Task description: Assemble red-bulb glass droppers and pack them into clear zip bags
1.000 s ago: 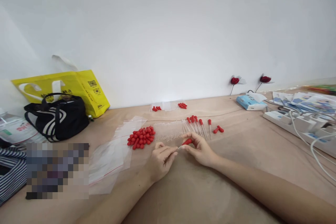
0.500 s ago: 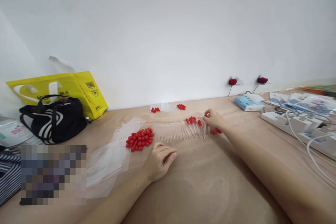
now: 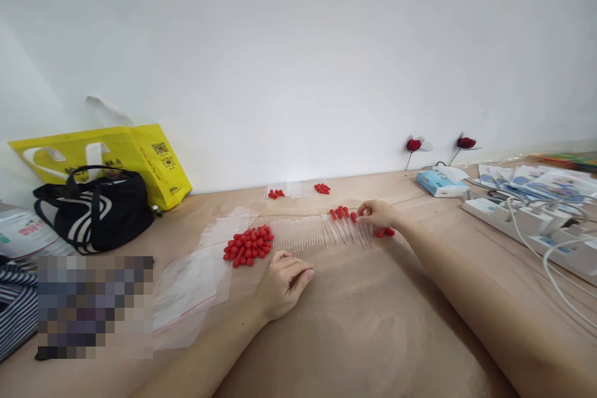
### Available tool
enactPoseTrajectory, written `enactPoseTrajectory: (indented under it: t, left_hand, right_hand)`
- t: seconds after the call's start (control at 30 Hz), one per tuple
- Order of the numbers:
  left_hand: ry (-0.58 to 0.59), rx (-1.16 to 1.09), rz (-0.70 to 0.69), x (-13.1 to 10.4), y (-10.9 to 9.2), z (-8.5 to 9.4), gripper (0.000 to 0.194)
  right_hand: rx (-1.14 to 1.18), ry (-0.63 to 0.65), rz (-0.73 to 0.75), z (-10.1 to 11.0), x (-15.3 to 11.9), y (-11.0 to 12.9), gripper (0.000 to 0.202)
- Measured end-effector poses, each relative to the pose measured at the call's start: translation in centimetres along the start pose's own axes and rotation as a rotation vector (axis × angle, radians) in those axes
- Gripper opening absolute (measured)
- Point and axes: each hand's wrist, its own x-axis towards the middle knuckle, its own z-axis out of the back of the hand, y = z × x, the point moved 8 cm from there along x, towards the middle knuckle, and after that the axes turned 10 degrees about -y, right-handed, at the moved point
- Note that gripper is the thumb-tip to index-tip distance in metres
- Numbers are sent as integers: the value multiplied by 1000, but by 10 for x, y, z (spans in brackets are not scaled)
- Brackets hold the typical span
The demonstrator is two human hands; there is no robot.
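Observation:
A row of thin clear tubes [image 3: 298, 234] lies on the wooden table. Several red rubber bulbs [image 3: 342, 212] sit at the upper ends of the tubes on the right. My right hand [image 3: 377, 214] is over that end, its fingers pinched together by a red bulb; what is between the fingertips is too small to make out. A few loose red bulbs [image 3: 385, 232] lie just below it. My left hand [image 3: 285, 283] rests with curled fingers below the row, beside a heap of red bulbs [image 3: 248, 245]; its fingertips are partly hidden.
Clear plastic bags [image 3: 200, 280] lie at the left, near a black bag [image 3: 100, 211] and a yellow bag [image 3: 163, 168]. Bagged red bulbs [image 3: 322, 188] lie near the wall. At the right are a tissue pack [image 3: 441, 183] and a power strip [image 3: 532, 239] with cables.
My right hand has shifted slightly left and down, closer to the red bulbs on the tubes. My left hand has stayed nearly still.

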Motion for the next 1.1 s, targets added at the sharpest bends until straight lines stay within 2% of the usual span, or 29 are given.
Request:
enactPoseTrajectory:
  t: [0.13,0.3,0.57,0.67,0.8,0.87,0.9,1.03,1.1]
  left_hand:
    - [1,-1,0,0,-1,1,19]
    - [2,-2,-4,0,0,0,18]
    - [10,8,-5,0,-2,0,18]
    - [17,8,-17,-1,0,1,18]
    - [-20,30,-38,-1,-3,-2,16]
    - [-39,39,-26,3,-11,-11,16]
    - [-36,41,-19,5,-18,-19,17]
    - [109,70,-13,24,-54,-73,21]
    - [157,122,69,36,-63,-98,26]
  right_hand:
    - [53,106,55,-4,-6,2,53]
    - [66,123,92,-4,-7,4,63]
    - [-56,119,172,-4,-23,25,40]
    - [-20,129,220,-4,-33,32,36]
    - [93,56,158,11,-32,17,34]
    - [122,45,84,17,-27,0,32]
    - [145,86,69,16,-26,-7,30]
    - [197,176,114,14,-24,-20,27]
    - [236,225,158,13,-26,-19,28]
